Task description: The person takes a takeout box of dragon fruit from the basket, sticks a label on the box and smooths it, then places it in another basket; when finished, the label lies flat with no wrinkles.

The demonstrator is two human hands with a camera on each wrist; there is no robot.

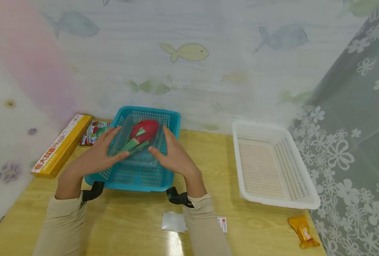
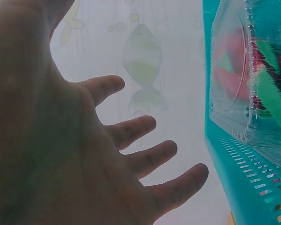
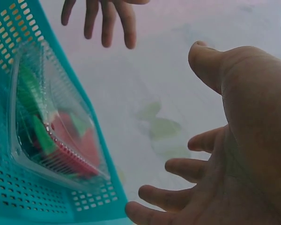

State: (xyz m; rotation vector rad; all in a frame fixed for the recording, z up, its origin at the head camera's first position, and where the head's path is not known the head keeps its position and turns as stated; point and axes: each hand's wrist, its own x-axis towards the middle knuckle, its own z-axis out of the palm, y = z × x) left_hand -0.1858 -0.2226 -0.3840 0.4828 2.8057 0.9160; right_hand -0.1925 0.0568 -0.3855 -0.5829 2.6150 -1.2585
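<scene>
A clear plastic box (image 1: 147, 160) sits inside a blue perforated basket (image 1: 130, 185). Through its lid shows a red dragon fruit (image 1: 146, 131) with green leaf tips, which looks like a model. My left hand (image 1: 95, 154) hovers above the basket on the box's left, fingers spread. On the other side is my right hand (image 1: 176, 156), fingers extended and thumb out towards the box. In both wrist views the box stands apart from the left hand (image 2: 98, 140) and the right hand (image 3: 234, 154). Neither hand holds anything.
A white basket (image 1: 236, 160) stands on the right of the wooden table (image 1: 128, 224). At left lie a yellow pasta box (image 1: 63, 147) and a colourful packet (image 1: 95, 131). Near the front are an orange wrapped snack (image 1: 303, 232), a silvery square (image 1: 173, 222) and a small card (image 1: 222, 224).
</scene>
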